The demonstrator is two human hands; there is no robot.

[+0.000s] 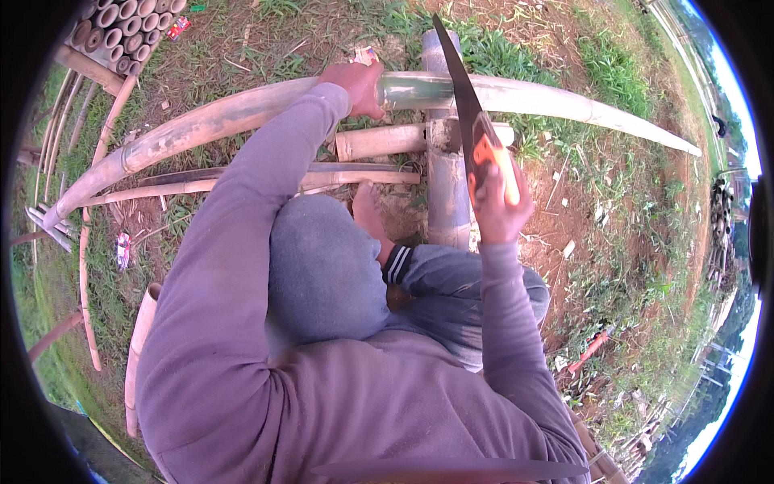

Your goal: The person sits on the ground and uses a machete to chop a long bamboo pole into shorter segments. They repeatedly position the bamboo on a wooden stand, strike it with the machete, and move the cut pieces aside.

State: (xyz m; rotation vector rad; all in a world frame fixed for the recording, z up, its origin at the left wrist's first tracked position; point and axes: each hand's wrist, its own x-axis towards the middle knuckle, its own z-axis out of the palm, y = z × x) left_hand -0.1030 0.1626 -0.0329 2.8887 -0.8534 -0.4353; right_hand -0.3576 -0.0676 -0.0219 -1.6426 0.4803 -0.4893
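Observation:
A long pale bamboo pole (242, 113) curves across the far side of my knees, with a greenish stretch near its middle. My left hand (355, 87) is closed around it, just left of that stretch. In my right hand (500, 206) is a handsaw (461, 89), held by its orange and black handle. Its dark blade slants over the pole, tip pointing away from me; whether the teeth touch the bamboo I cannot tell. Beneath the pole lies a thick grey bamboo log (448, 202), running toward me. A shorter bamboo piece (379, 143) rests crosswise against it.
Cut bamboo tubes (129, 28) are stacked at the far left beside a pole frame (103, 153). My bare foot (369, 211) is close to split bamboo strips (339, 177). On the right, a red-orange object (591, 352) lies in the grass. A bamboo length (140, 351) stands near my left elbow.

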